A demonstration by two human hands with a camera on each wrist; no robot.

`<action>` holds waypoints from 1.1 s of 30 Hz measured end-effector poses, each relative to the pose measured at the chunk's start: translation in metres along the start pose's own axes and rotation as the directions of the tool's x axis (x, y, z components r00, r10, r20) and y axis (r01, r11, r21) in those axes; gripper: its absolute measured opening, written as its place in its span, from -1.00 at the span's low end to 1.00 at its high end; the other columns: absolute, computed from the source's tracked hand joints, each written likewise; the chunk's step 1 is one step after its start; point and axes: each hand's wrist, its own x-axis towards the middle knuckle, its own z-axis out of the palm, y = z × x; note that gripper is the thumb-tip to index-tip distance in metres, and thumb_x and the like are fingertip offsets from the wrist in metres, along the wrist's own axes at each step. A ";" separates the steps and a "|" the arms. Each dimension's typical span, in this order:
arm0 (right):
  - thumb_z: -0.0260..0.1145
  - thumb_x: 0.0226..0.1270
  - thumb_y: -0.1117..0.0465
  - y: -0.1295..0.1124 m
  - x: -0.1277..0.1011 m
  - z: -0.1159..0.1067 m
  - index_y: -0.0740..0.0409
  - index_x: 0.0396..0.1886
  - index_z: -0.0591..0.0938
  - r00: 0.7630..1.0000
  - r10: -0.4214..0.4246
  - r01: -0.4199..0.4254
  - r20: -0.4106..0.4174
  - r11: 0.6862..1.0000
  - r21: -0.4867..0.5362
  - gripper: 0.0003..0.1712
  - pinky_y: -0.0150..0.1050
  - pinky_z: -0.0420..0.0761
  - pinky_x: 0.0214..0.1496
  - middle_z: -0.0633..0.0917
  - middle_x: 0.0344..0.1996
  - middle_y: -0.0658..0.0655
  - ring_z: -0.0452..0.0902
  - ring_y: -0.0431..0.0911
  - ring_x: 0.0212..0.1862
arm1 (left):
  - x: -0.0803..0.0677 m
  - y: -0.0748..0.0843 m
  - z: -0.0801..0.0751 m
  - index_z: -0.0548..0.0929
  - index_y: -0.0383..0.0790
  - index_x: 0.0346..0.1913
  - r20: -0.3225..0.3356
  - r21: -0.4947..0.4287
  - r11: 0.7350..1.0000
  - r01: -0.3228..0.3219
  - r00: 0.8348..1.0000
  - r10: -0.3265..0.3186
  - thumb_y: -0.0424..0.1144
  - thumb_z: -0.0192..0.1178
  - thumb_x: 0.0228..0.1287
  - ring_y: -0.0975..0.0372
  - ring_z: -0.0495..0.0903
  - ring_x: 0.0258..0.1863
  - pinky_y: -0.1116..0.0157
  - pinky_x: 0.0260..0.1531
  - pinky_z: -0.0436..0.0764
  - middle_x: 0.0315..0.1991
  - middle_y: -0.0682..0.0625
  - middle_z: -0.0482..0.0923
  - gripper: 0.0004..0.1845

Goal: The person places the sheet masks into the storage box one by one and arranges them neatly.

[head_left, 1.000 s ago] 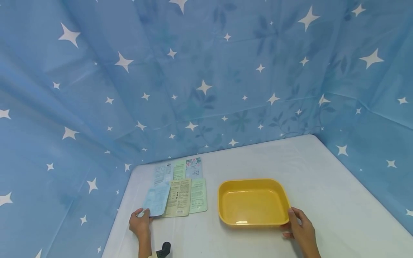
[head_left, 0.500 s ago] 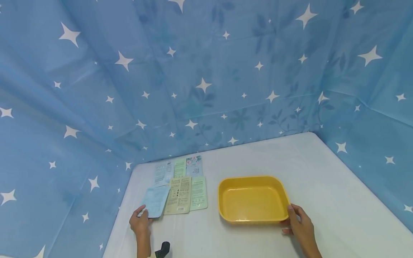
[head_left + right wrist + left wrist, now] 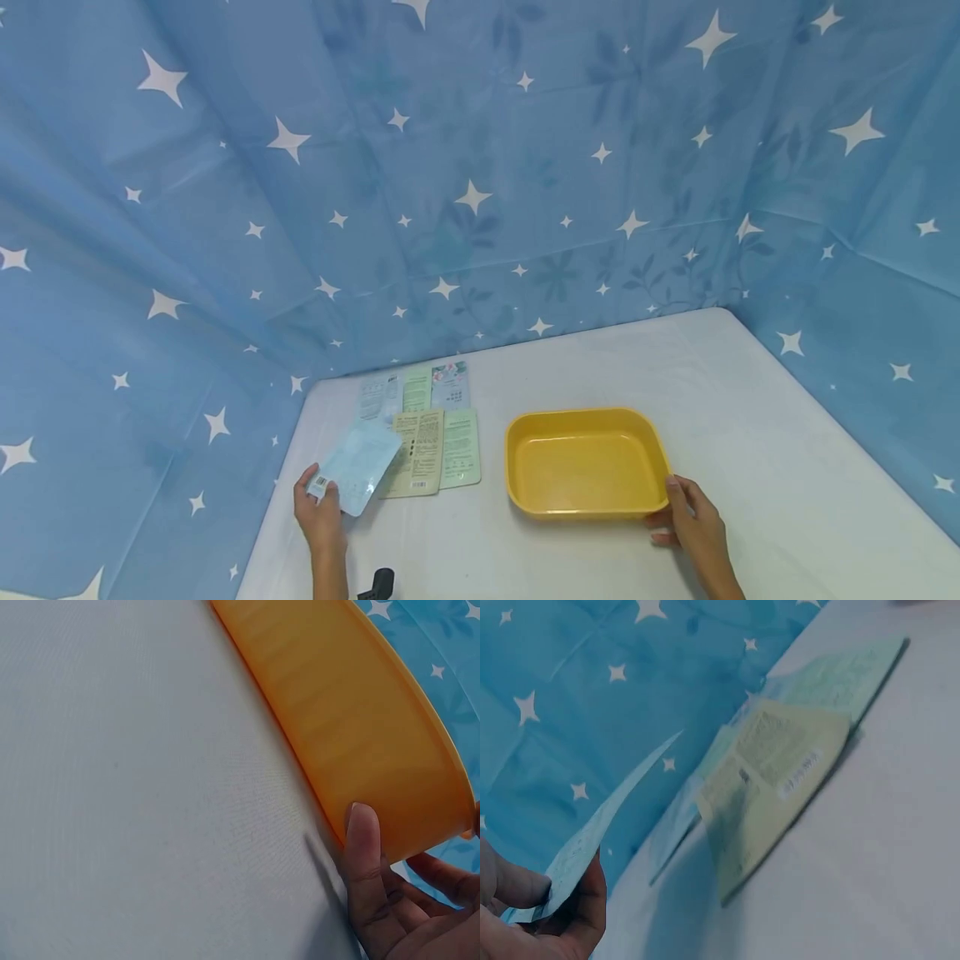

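Partly cropped, left hand (image 3: 318, 518) pinching pale blue sachet (image 3: 356, 465), right hand (image 3: 693, 527) gripping yellow tray (image 3: 587, 510) corner, print illegible.

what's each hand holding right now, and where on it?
Left hand pinches the light blue packet by its near barcode corner. Right hand grips the yellow tray at its near right corner.

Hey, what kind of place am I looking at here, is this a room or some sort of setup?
Probably a staged tabletop recording booth rather than a lived-in room: a white table closed in on three sides by a blue star-print backdrop, with only a yellow tray and flat sachets laid out.
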 end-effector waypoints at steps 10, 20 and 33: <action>-0.11 0.44 -0.38 0.004 0.001 0.001 0.28 0.39 0.24 1.000 -0.021 0.021 -0.001 1.000 0.018 -0.10 -0.23 0.74 -0.34 0.57 0.05 0.33 0.73 -0.13 -0.38 | -0.018 0.032 0.029 -0.08 0.02 0.54 0.302 -0.127 0.991 0.044 0.953 -0.003 -0.36 -0.09 0.52 -0.05 0.32 0.40 0.37 0.12 0.57 0.49 -0.23 0.11 -0.34; -0.12 0.44 -0.38 0.006 0.002 -0.001 0.28 0.41 0.21 1.000 -0.003 0.003 0.005 1.000 0.018 -0.09 -0.22 0.73 -0.36 0.69 -0.16 0.17 0.72 -0.12 -0.39 | -0.055 0.029 0.099 0.10 -0.12 0.48 0.649 -0.148 0.976 0.160 0.761 -0.026 -0.33 0.07 0.44 0.26 0.65 0.05 0.34 -0.08 0.66 0.34 -0.23 0.40 -0.37; -0.15 0.43 -0.40 0.007 0.004 -0.002 0.30 0.42 0.18 1.000 0.002 -0.002 0.015 1.000 0.005 -0.06 -0.23 0.73 -0.35 0.70 -0.17 0.19 0.72 -0.12 -0.38 | -0.085 0.027 0.153 0.22 -0.25 0.41 0.771 -0.039 0.990 0.133 0.634 -0.055 -0.22 0.15 0.41 0.17 0.73 -0.11 0.33 -0.25 0.67 0.10 -0.20 0.63 -0.41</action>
